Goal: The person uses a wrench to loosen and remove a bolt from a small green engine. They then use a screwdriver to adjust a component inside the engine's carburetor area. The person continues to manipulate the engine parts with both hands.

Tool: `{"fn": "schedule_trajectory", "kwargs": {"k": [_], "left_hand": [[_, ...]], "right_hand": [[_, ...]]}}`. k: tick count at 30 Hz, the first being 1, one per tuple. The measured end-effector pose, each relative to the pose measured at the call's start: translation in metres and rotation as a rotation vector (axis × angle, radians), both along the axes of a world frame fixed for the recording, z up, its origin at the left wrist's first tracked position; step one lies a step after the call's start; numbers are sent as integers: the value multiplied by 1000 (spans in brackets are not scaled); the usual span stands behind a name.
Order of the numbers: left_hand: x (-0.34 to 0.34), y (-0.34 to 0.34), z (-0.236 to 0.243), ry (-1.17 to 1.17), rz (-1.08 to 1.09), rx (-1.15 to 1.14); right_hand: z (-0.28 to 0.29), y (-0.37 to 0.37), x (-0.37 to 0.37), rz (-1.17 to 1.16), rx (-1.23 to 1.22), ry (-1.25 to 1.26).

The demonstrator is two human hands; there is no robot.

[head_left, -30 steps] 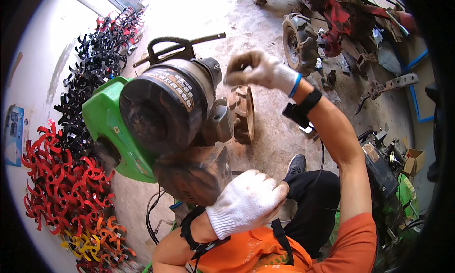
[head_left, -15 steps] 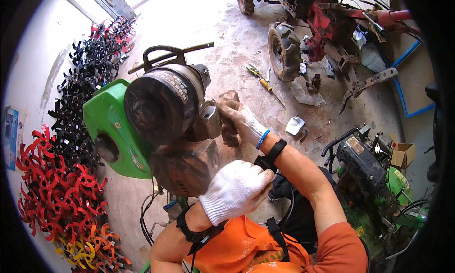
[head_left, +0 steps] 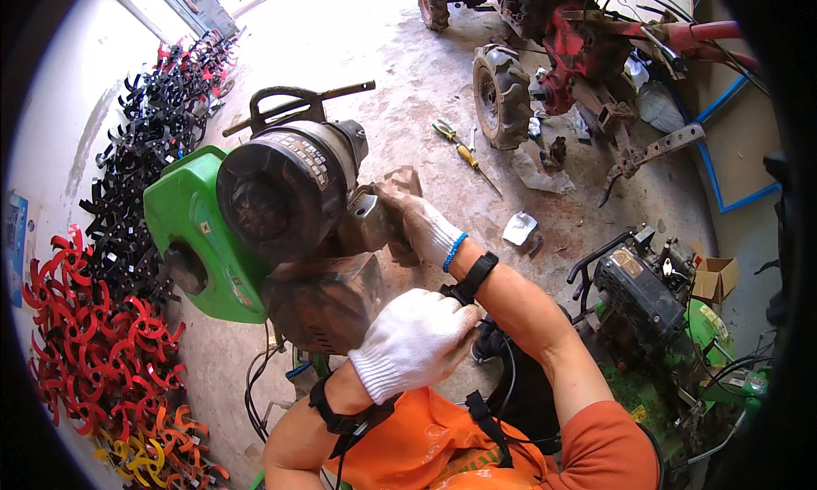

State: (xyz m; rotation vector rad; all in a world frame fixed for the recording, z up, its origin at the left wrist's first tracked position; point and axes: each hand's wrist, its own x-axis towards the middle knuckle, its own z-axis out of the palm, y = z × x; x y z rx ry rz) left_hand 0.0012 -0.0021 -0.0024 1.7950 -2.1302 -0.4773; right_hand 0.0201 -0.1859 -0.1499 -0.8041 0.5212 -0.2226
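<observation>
You're in a machine workshop: a green-and-black engine [head_left: 265, 202] stands at ten o'clock, blades [head_left: 106, 350] heaped at nine, a red wheeled machine [head_left: 568, 52] at one, pliers [head_left: 443, 130] and screwdriver [head_left: 469, 158] on the floor [head_left: 549, 273] beside it.

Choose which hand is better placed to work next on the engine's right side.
Probably the right hand: it is at the engine's right side, while the left hand is nearer the orange cloth.

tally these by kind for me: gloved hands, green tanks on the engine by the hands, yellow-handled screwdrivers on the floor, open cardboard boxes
gloved hands, left hand and right hand: 2
green tank on the engine: 1
yellow-handled screwdriver: 1
open cardboard box: 1
total: 5
</observation>
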Motion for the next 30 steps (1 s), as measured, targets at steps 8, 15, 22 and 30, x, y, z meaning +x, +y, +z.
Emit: {"fn": "schedule_trajectory", "kwargs": {"k": [8,15,22,30], "left_hand": [[2,-1,2,-21,-9,-21],[0,-3,1,10,-13,-25],[1,1,-2,8,-21,-65],[1,2,-5,59,-19,-103]], "right_hand": [[28,-79,9,349,-941,139],[103,-120,31,280,-2376,-429],[105,-118,27,194,-2418,-445],[113,-117,27,281,-2359,-404]]}}
